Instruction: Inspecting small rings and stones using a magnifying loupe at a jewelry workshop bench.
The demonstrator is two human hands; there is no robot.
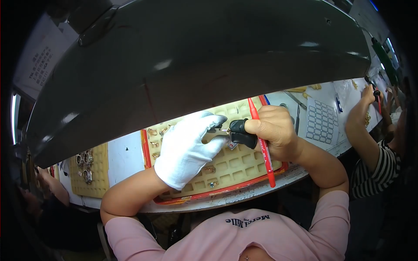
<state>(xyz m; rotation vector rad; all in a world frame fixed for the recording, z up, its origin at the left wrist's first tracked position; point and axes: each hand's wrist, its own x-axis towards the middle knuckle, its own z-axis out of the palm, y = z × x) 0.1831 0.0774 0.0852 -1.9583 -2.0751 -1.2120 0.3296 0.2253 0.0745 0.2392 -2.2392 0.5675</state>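
My left hand (185,145) wears a white glove, its fingers curled in a pinch. Facing it, my right hand (274,130) has black covers on the thumb and forefinger. A small gold-coloured piece of jewellery (227,130), perhaps a ring, sits between the fingertips of both hands; its far side is hidden. A red marker pen (265,157) lies across my right hand, held in its fingers. Below both hands is a cream compartment tray (237,167) with a red rim. Several gold-coloured rings lie in its cells, including a ring with a blue stone (212,184).
A large dark hood (209,56) hangs low over the table. To the left, a second tray (96,185) holds several round metal pieces. At the right are a sheet of round labels (322,121), a blue pen (338,103) and a co-worker's arm (359,115). Another person's arm (54,187) shows at far left.
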